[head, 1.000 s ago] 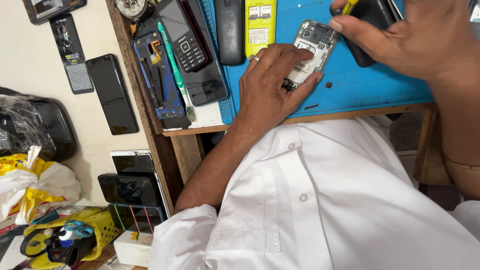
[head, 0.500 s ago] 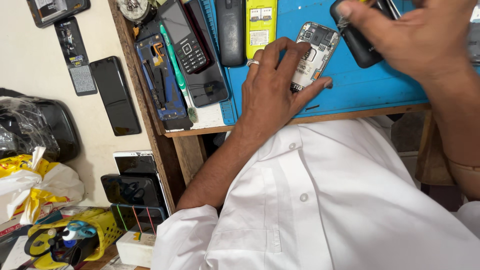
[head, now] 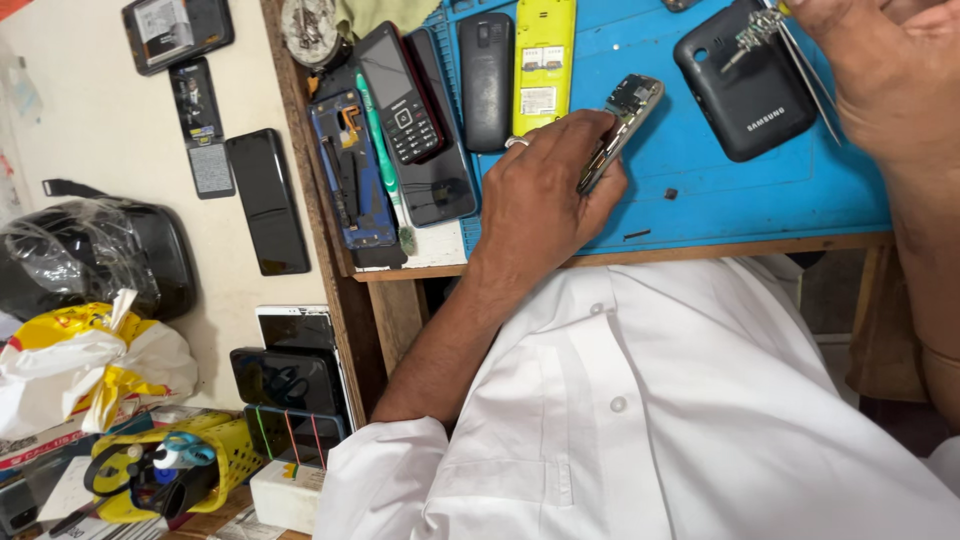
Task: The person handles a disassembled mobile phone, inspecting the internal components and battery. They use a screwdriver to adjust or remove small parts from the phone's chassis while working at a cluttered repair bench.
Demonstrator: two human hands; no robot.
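Observation:
My left hand (head: 545,195) grips an opened phone body (head: 622,118) with its circuit board showing, tilted up on its edge above the blue work mat (head: 740,200). My right hand (head: 880,70) is at the top right and pinches a pair of metal tweezers (head: 805,60) beside a small metal part (head: 748,35). The part rests over a black phone back cover (head: 745,90) lying on the mat. The two hands are apart, with the cover between them.
On the bench's left end lie a black keypad phone (head: 400,95), a black handset (head: 485,80), a yellow phone shell (head: 543,62), a stripped blue phone frame (head: 350,170) and a green tool (head: 378,150). Phones and screens (head: 265,200) hang on the wall; a yellow basket (head: 170,465) sits below.
The left hand has tipped the phone body from flat onto its edge. The right hand has lifted away from it to the upper right, over the black back cover.

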